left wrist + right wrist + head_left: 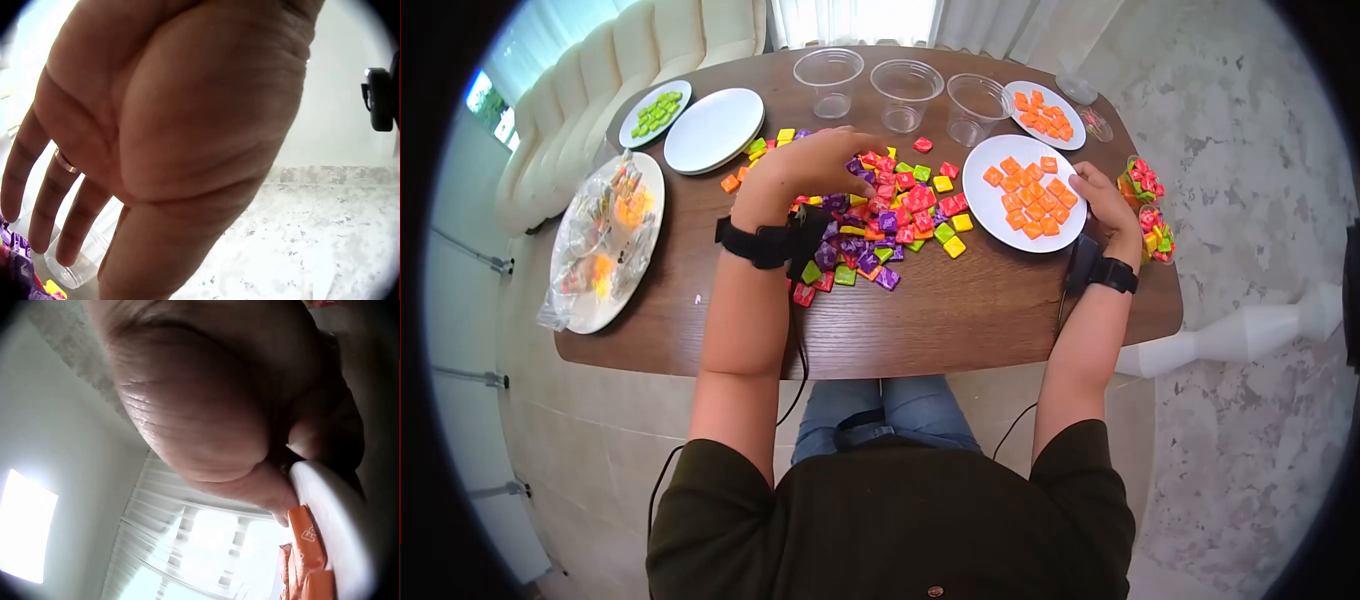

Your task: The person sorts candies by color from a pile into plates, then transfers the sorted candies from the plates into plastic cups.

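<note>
My right hand [1106, 205] grips the right rim of a white plate [985, 215], thumb at the edge and fingers curled under it. Orange wrapped candies [1030, 195] lie on that plate, and some of their wrappers [306, 540] show close up in the right wrist view. Over the left part of a mixed heap of red, purple, green and yellow wrapped candies [887, 215] is my left hand [810, 165]. Its fingers are spread and gently bent, and the palm [156, 125] looks bare in the left wrist view. A ring [65, 161] sits on one finger.
Three clear plastic cups [907, 90] stand along the back. Another plate of orange candies [1045, 112] is behind right. To the left are stacked white plates [712, 128], green candies [657, 113] and a platter with bagged candies [610, 240]. Filled cups [1157, 235] stand at the right edge.
</note>
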A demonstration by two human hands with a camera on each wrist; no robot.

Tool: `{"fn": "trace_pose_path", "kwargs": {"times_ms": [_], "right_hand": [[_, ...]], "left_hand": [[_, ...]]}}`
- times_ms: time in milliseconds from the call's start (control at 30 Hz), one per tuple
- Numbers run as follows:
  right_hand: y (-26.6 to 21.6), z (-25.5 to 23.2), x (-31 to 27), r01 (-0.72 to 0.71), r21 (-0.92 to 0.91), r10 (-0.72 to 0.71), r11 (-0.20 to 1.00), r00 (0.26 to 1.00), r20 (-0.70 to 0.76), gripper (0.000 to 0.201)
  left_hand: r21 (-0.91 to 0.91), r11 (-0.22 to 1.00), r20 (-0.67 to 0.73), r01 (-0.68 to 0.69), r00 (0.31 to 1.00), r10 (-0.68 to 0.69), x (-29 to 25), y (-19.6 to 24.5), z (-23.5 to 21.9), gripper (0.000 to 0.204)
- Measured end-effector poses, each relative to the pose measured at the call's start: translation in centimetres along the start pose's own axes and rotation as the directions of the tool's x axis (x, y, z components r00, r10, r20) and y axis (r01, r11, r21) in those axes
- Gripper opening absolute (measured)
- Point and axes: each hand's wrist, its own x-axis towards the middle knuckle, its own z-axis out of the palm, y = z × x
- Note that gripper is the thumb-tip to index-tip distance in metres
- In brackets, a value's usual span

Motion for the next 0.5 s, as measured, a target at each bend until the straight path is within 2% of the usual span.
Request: {"fn": "trace_pose_path", "kwargs": {"times_ms": [33,133,233,333,367,467,500], "right_hand": [[-1.1,0.6,-0.4,0.033,0.033,-0.034,0.999,0.999,0.020,0.020],[-5.3,3.7,-2.0,0.109,0.183,-0.127,0.977,0.988,0.092,0.019],[-7.1,7.2,-2.1,0.227,0.255,-0.262,0.940,0.959,0.110,0.021],[-8.3,7.7,-2.7,0.230,0.009,-0.230,0.973,0.973,0.014,0.020],[-8.1,7.7,-2.9,0.250,0.046,-0.247,0.967,0.967,-0.070,0.019],[-7.0,5.6,-3.3,0.222,-0.011,-0.222,0.975,0.972,-0.078,0.018],[-6.2,4.8,-2.9,0.222,-0.023,-0.223,0.975,0.967,-0.123,0.022]], "left_hand": [[-0.002,0.998,0.036,0.061,0.998,-0.061,-0.2,0.5,-0.3,0.055],[-0.079,0.994,0.045,0.073,0.997,-0.070,0.1,-1.8,0.6,0.056],[-0.032,0.993,0.020,0.118,0.993,-0.117,-0.1,-1.3,-0.1,0.055],[-0.034,0.988,0.042,0.147,0.988,-0.146,-0.1,-1.5,-0.1,0.050],[-0.040,0.987,0.047,0.158,0.987,-0.156,-0.1,-1.5,-0.2,0.049],[-0.019,0.987,0.018,0.157,0.987,-0.157,-0.1,-1.8,-0.3,0.044],[-0.005,0.989,0.004,0.150,0.989,-0.150,-0.1,-1.9,-0.2,0.042]]}}
